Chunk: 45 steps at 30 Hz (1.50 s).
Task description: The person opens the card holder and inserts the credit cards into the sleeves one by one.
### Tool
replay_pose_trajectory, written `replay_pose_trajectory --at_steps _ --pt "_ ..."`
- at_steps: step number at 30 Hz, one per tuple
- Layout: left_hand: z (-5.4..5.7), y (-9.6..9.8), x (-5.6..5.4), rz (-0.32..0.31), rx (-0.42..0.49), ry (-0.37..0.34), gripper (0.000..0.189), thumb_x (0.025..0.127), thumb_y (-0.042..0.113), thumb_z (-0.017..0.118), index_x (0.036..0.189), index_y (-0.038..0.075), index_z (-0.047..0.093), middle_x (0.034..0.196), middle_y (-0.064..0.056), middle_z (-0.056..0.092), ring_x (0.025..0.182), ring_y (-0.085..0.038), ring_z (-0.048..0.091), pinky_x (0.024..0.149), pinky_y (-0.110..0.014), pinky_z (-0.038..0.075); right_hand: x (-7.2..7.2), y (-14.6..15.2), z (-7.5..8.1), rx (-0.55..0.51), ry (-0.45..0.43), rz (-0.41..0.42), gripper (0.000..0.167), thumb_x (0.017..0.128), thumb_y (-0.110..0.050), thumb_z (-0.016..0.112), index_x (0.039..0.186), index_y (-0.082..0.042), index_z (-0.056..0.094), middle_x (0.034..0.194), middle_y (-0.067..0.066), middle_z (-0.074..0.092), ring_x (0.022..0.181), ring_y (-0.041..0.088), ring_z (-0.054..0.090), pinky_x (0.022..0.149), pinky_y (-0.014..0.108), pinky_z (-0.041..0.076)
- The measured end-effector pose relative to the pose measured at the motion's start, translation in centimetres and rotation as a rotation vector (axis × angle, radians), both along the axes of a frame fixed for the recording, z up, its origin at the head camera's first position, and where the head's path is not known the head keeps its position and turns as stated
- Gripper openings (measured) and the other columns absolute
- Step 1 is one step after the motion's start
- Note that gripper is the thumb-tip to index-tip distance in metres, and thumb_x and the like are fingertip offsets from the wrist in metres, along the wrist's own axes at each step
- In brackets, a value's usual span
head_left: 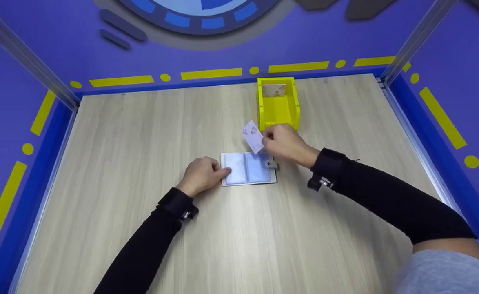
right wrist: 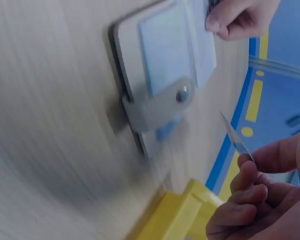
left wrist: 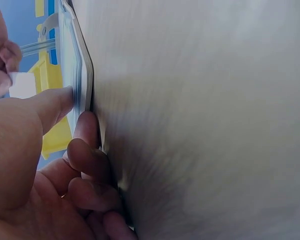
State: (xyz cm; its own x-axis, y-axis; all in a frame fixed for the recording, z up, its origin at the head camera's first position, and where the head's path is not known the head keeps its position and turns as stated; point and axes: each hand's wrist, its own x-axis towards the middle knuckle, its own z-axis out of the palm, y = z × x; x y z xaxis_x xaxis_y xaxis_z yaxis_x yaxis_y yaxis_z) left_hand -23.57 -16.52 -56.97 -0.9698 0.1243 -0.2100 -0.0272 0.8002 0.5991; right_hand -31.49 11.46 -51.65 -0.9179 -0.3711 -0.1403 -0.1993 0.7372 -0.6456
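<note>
A small card holder (head_left: 246, 179) lies spread open on the table, with clear sleeves on both sides. Its snap strap (right wrist: 157, 106) sticks out at the right edge. My left hand (head_left: 202, 173) pinches the holder's left edge, thumb on top and index finger against the side, as the left wrist view shows. Between thumb and index finger of my right hand (head_left: 286, 143) is a small pale card (head_left: 252, 136) with a brownish pattern. It is tilted above the holder's upper right part, apart from it. In the right wrist view the card (right wrist: 236, 137) appears almost edge-on.
Behind the right hand stands a yellow open bin (head_left: 277, 108), close to the back wall. Another patterned card (head_left: 273, 90) leans against its far inner wall. Blue-purple panels enclose the wooden table (head_left: 141, 134) at the back and both sides.
</note>
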Motion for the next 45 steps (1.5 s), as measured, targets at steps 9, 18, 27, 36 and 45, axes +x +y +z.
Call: replay_pose_trajectory --at_steps 9,18,27,36,45 --pt "-0.7 -0.2 -0.1 -0.014 0.021 0.038 0.050 0.099 0.049 0.079 0.064 0.024 0.052 0.063 0.010 0.044 0.064 -0.015 0.045 0.064 -0.031 0.032 1.7 0.5 -1.5 0.105 -0.078 0.089 0.018 0.098 -0.016 0.061 0.085 -0.011 0.073 0.085 0.004 0.066 0.073 0.018 0.055 0.063 0.031 0.042" --pt "-0.2 0.0 -0.3 -0.006 -0.015 -0.007 0.051 0.100 0.048 0.080 0.065 0.022 0.053 0.064 0.009 0.045 0.065 -0.015 0.046 0.065 -0.031 0.033 2.1 0.8 -1.4 0.095 -0.084 0.097 0.017 0.095 -0.015 0.061 0.083 -0.011 0.072 0.085 0.003 0.064 0.075 0.019 0.055 0.066 0.032 0.041" --pt "0.5 0.0 -0.1 0.001 -0.011 -0.016 0.047 0.100 0.046 0.079 0.067 0.020 0.057 0.064 0.009 0.047 0.067 -0.015 0.047 0.064 -0.031 0.034 2.5 0.9 -1.8 0.115 -0.078 0.121 0.021 0.094 -0.015 0.060 0.075 -0.013 0.069 0.073 -0.002 0.057 0.067 0.017 0.050 0.062 0.030 0.037" --pt "0.3 0.1 -0.2 0.004 -0.004 -0.010 0.045 0.100 0.045 0.080 0.067 0.021 0.060 0.064 0.010 0.049 0.067 -0.015 0.048 0.065 -0.031 0.034 2.6 0.5 -2.0 0.098 -0.141 0.126 0.021 0.097 -0.018 0.061 0.079 -0.012 0.072 0.078 -0.001 0.061 0.067 0.015 0.051 0.061 0.030 0.038" --pt "0.1 0.0 -0.3 -0.003 0.003 -0.007 0.047 0.100 0.047 0.079 0.067 0.021 0.059 0.065 0.009 0.049 0.067 -0.016 0.049 0.065 -0.031 0.035 2.8 -0.2 -1.6 0.135 -0.183 0.157 0.025 0.102 -0.021 0.063 0.084 -0.009 0.076 0.073 -0.003 0.057 0.067 0.014 0.052 0.062 0.029 0.039"
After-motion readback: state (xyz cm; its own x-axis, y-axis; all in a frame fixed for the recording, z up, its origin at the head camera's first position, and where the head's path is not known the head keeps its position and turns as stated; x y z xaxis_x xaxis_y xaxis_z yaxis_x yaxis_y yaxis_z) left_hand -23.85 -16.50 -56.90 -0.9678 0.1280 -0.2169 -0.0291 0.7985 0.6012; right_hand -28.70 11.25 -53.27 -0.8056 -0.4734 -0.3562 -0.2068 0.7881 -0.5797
